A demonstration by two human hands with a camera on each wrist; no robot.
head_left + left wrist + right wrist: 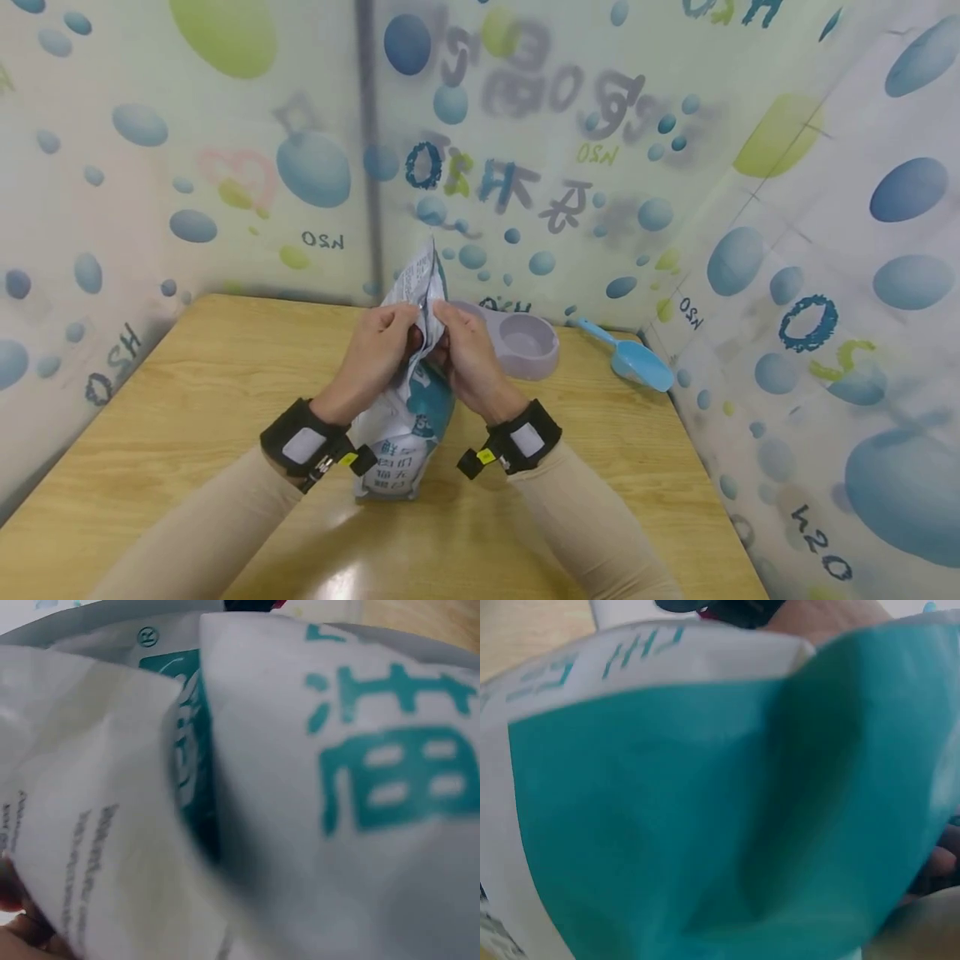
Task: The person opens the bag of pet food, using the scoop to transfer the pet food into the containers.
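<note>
So the white-and-teal bag [411, 407] is mid-frame, long axis running nearly vertical, bottom toward the lower edge and its peaked top pointing up with a slight lean right. Left hand [372, 360] and right hand [474, 358] both have fingers curled in, pinching its upper part from either side. Just right of that on the tabletop [637, 454] there's a greyish-purple double bowl [528, 367], then a blue scoop [642, 367] farther right.
</note>
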